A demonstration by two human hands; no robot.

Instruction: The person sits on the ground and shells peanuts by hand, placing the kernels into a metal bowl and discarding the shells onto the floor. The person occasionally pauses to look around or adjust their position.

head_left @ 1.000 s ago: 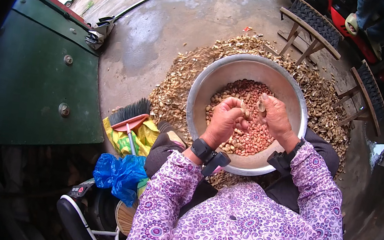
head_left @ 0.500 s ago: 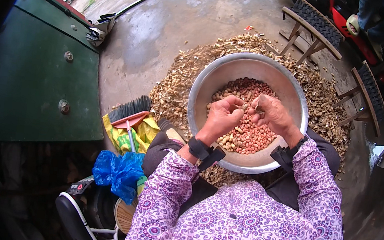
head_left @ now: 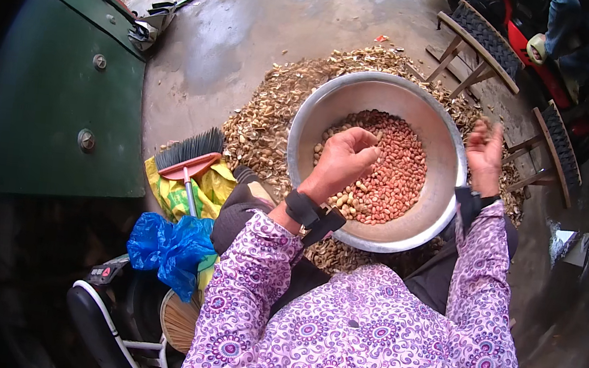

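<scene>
A wide metal basin (head_left: 307, 98) sits in front of me, holding red-skinned peanut kernels (head_left: 401, 168) and some unshelled peanuts (head_left: 351, 206). Over its left half, my left hand (head_left: 344, 164) is closed in a pinch, with a pale peanut (head_left: 378, 137) at its fingertips. My right hand (head_left: 485, 158) is beyond the basin's right rim, fingers stretched out and slightly blurred above the heap of peanut shells (head_left: 275, 98). Brownish shell bits show at those fingertips; whether they still touch the fingers is unclear. Dark bands wrap both wrists.
Shells surround the basin. A broom (head_left: 190, 157) lies on a yellow bag (head_left: 215, 188) at the left, near a blue plastic bag (head_left: 175, 247) and a green metal panel (head_left: 57, 99). Low stools (head_left: 478, 49) stand at the right, beside a person's leg (head_left: 579, 42) and a red vehicle.
My right hand has moved right, from above the kernels to outside the basin, and its fingers have opened. My left hand remains over the basin. The whole view has shifted slightly.
</scene>
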